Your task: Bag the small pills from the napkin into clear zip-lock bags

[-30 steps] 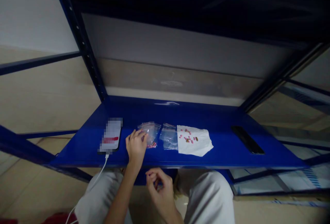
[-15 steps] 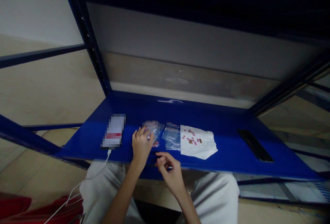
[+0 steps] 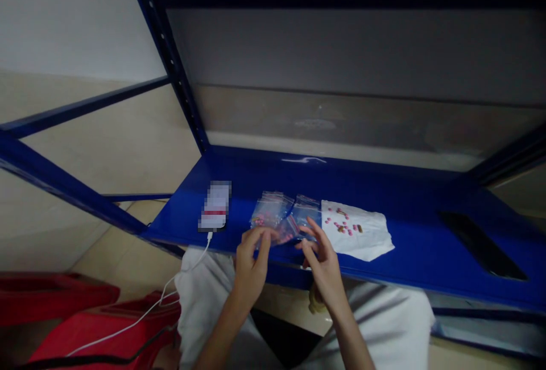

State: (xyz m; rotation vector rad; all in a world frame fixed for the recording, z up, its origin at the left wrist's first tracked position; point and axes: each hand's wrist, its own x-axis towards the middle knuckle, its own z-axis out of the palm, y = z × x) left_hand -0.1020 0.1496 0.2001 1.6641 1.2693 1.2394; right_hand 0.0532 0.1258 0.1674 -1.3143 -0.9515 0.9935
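Between thumb and fingers, my left hand (image 3: 251,261) pinches a small clear zip bag (image 3: 286,230) with pink pieces inside. My right hand (image 3: 323,259) is just right of that bag, fingers apart and holding nothing that I can see. Behind my left hand lie other clear zip bags (image 3: 271,206), with pink and brownish pieces in them. More clear bags (image 3: 306,209) lie behind my right hand, against a white sheet (image 3: 375,239) that looks like paper or tissue. Small pink pieces (image 3: 343,228), like pills, and a few brownish ones are scattered on it.
A phone (image 3: 215,206) with a blurred screen lies at left, its white cable (image 3: 162,296) running down off the blue shelf (image 3: 264,168). A dark flat object (image 3: 482,245) rests at right. Blue uprights (image 3: 174,63) frame the shelf; red items (image 3: 106,324) are lower left.
My left hand has lifted a zip bag from the pile and brought it toward the front edge. My right hand has risen beside it and its fingers have spread. The view has shifted left.
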